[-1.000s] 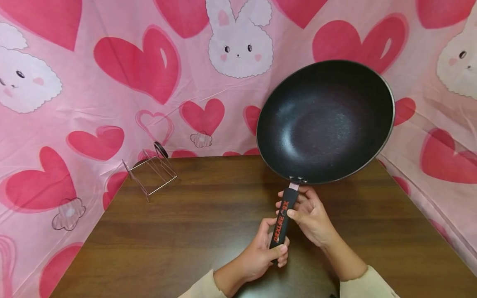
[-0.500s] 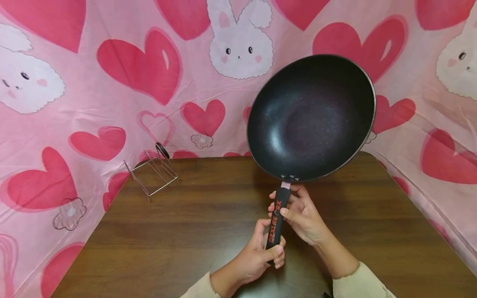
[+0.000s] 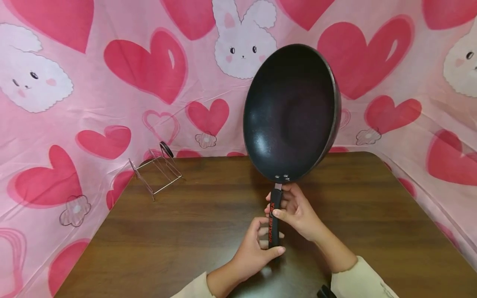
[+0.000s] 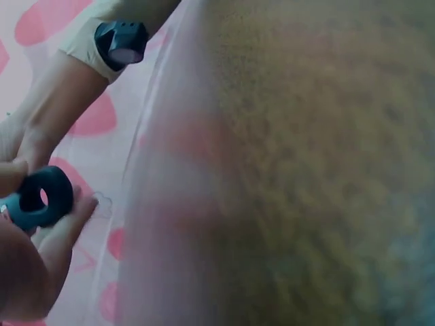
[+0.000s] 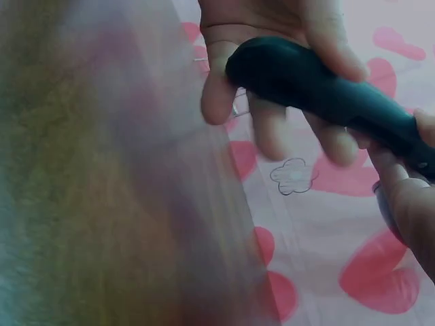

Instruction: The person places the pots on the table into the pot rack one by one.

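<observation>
A black wok [image 3: 290, 111] is held up over the table, bowl at the top, its dark inside turned toward me and slightly left. My right hand [image 3: 302, 215] pinches the upper part of the black handle [image 3: 274, 219] near the rivets, thumb in front and fingers behind. Lower down, my left hand [image 3: 253, 252] holds the handle's end loosely between thumb and fingers. In the right wrist view, the left fingers [image 5: 272, 132] spread behind the handle. The left wrist view shows the hanging hole in the handle end [image 4: 62, 193].
A thin wire rack [image 3: 156, 174] stands at the table's back left, with a black round piece [image 3: 166, 149] at its upper corner. The brown wooden table [image 3: 179, 231] meets a pink heart-and-rabbit curtain [image 3: 164, 111] behind and at both sides.
The wok has shifted left and turned about its handle, so its bowl looks narrower and its outer right side shows. The left fingers have loosened and opened out around the handle's end.
</observation>
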A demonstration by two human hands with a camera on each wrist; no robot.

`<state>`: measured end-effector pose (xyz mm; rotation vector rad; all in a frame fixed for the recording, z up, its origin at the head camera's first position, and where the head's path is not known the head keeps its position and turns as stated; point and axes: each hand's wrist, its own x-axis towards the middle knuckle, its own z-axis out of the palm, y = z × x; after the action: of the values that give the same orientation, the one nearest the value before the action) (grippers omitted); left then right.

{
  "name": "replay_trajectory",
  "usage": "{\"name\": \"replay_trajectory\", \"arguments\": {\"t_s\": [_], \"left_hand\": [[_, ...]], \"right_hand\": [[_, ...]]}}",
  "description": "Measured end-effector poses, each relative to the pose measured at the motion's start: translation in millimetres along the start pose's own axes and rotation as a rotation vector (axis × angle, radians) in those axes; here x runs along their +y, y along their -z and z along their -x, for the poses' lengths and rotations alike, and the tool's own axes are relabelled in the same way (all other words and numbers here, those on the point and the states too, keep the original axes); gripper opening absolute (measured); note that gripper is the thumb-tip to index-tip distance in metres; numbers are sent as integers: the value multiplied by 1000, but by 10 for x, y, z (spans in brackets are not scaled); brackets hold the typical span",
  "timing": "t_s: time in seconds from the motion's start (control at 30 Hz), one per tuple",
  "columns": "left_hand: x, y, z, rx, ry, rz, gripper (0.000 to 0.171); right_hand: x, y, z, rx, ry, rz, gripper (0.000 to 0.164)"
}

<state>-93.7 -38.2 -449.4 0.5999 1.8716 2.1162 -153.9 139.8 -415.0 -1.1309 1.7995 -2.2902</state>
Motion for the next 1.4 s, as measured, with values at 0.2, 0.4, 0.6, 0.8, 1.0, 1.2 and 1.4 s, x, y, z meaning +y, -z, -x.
{"name": "replay_trajectory", "arguments": {"t_s": [0.2,0.4,0.6,0.8,1.0,1.2,1.4], "left_hand": [[-9,48,3,55,-23,-116,58],[-9,79,-44,77,-58,-58,56],[16,153,-57,112,-42,29,55],[29,292,-60,172,-73,80,54],[74,437,-23,254,-112,135,55],[134,620,-13,361,-183,140,58],[168,807,4,439,-205,144,59]], "right_hand": [[-10,-47,-124,-31,-42,134,54],[4,-88,-282,-82,-39,202,54],[19,-186,-469,-110,-76,250,57],[54,-336,-683,-133,-112,230,56],[76,-495,-911,-188,-129,205,53],[147,-656,-1161,-237,-96,209,52],[260,-826,-1377,-270,-83,201,53]]}}
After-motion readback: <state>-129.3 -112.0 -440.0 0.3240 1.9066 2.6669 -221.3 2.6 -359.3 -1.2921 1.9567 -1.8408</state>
